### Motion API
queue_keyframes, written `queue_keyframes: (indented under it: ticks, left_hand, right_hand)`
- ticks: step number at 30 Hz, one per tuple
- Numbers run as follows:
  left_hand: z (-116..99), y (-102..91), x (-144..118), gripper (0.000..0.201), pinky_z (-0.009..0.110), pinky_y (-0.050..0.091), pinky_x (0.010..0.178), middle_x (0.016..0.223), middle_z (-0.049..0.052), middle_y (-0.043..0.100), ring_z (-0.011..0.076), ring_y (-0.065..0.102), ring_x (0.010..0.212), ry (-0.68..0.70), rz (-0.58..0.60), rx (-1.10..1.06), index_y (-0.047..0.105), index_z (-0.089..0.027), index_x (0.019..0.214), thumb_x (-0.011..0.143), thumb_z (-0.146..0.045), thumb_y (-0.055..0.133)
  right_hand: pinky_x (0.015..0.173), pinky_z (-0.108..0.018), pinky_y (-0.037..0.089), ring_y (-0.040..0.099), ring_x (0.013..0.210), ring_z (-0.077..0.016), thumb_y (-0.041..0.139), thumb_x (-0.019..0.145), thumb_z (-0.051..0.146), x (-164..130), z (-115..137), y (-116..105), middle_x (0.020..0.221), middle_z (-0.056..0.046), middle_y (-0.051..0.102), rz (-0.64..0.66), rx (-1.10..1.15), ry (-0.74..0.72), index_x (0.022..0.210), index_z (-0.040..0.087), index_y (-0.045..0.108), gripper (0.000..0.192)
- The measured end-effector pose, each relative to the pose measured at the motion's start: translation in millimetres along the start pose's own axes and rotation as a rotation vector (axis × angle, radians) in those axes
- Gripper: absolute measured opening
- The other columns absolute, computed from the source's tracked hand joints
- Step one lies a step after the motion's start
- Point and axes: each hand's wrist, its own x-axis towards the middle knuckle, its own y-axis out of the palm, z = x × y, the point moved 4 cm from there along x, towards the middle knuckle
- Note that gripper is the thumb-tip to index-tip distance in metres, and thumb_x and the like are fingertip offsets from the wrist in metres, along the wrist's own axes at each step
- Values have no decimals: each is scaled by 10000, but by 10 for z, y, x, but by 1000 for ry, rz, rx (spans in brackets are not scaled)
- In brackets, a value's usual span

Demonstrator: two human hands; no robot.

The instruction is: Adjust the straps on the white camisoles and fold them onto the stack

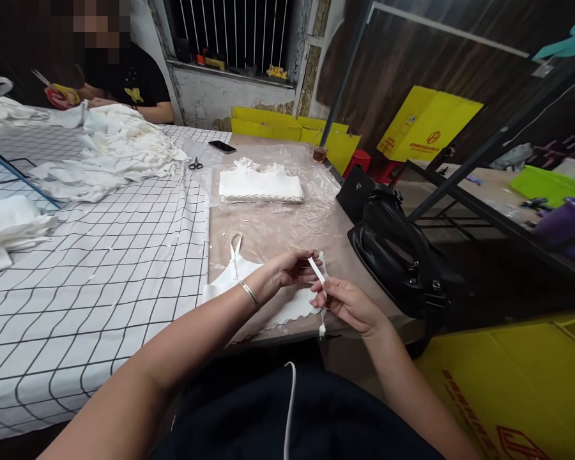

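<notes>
A white camisole-like top (292, 306) with a wavy hem lies flat at the table's near edge, partly hidden under my arm. One looped strap (236, 252) of it points away from me on the left. My left hand (298, 268) pinches the upper end of the other white strap (317, 271), above the garment's right side. Lower on the same strap, my right hand (347, 303) closes its fingertips around it. Below the right fingers a small white knotted bit (322, 329) dangles.
A folded stack of white garments (261, 184) sits farther back, near small scissors (195, 164) and a phone (222, 147). Black bags (397, 249) stand on the right edge. White cloth heaps (119, 144) cover the left, where a co-worker (138, 83) sits. Yellow boxes (512, 383) flank the table.
</notes>
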Motion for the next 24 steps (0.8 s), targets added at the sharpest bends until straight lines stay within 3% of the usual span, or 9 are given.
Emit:
queue_keyframes:
  ticks: [6,9,12,14,16,18,21,23,24]
  left_hand:
    - [-33,-108,145,169,242,576,572,715,59,670,149,679,650,28,-79,-33,584,-132,826,942,-188,475]
    - [-50,-105,140,230,254,580,624,697,56,648,144,668,656,113,-104,98,562,-138,811,969,-229,422]
    - [53,-95,-32,344,334,570,714,714,75,635,180,653,690,218,-150,341,551,-142,771,979,-361,387]
    - [199,-87,-231,325,415,524,844,841,104,661,236,644,850,397,-157,586,592,-145,792,915,-436,512]
    - [414,-37,-455,318,507,399,991,1079,136,657,317,565,1080,659,-84,986,656,-164,890,804,-470,660]
    - [694,6,-627,420,565,257,1062,1289,144,584,382,448,1237,823,53,1373,677,-217,1050,746,-504,712]
    - [929,-15,-731,481,528,197,1071,1377,119,537,381,407,1289,818,204,1567,624,-297,1208,781,-511,681]
    - [839,-54,-734,417,473,239,1032,1324,116,576,336,476,1217,826,135,1573,611,-287,1216,854,-492,598]
    - [729,-90,-717,383,456,263,997,1280,124,597,318,506,1163,830,25,1578,612,-262,1203,889,-472,547]
  right_hand:
    - [750,-290,490,662,675,-148,701,822,422,-576,140,43,661,-58,695,288,-217,125,820,118,703,304]
    - [702,-271,494,667,687,-154,703,820,421,-603,344,53,681,-69,698,306,-289,138,797,116,695,306]
    - [615,-224,484,632,610,-120,687,827,447,-325,666,-34,632,-35,670,99,-238,12,792,143,675,306]
    - [578,-214,484,610,581,-105,672,843,421,-30,921,-91,661,-18,671,-46,-182,-67,858,167,668,255]
    - [575,-212,491,614,613,-99,647,868,320,311,1203,-97,762,-17,692,-123,-168,-119,940,187,653,152]
    - [625,-217,505,630,702,-99,608,882,204,655,1509,-58,875,-19,699,-150,-193,-217,961,193,638,85]
    - [707,-246,512,634,817,-116,580,900,170,1099,1812,0,942,-31,687,-154,-268,-358,919,177,641,65]
    - [673,-240,499,622,781,-115,626,886,217,1306,1780,-12,910,-40,678,-155,-341,-354,879,160,658,66]
    - [625,-226,482,604,719,-105,665,863,245,1374,1691,-37,858,-37,668,-161,-378,-326,862,153,669,92]
